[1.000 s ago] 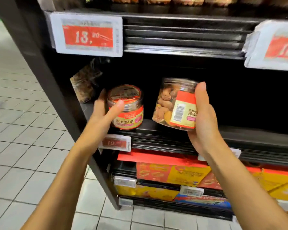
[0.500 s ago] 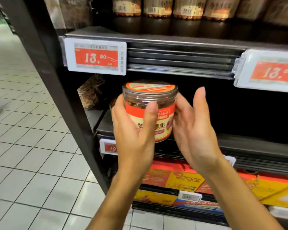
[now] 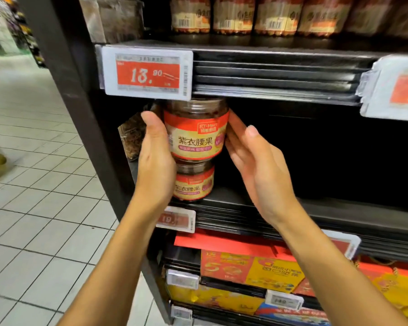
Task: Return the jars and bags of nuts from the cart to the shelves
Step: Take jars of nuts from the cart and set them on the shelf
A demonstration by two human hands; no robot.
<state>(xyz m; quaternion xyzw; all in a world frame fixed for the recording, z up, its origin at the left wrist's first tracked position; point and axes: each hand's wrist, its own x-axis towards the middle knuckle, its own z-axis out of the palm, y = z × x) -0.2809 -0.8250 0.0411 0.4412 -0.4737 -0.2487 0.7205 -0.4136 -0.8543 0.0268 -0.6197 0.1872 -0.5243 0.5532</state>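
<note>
Since half a second ago the upper jar [image 3: 196, 137] has gone from in front of the shelf edge back into the bay, and it now sits on top of the lower jar [image 3: 193, 185]. The left hand [image 3: 156, 158] grasps it — thumb on the label's left edge, fingers wrapped round behind. The right hand [image 3: 257, 165] lies flat against the jar's right side, fingers straight, thumb lifted clear. Both jars stand upright, labels facing out, at the left end of the middle shelf [image 3: 292, 208]; the upper jar's lid is hidden behind the price tag [image 3: 147, 76]. Just left of them a clear bag [image 3: 130, 137] stands near the dark upright [image 3: 76, 102]. Above, a row of jars [image 3: 233, 17] lines the next shelf — below lie red and yellow boxes [image 3: 250, 271].
</note>
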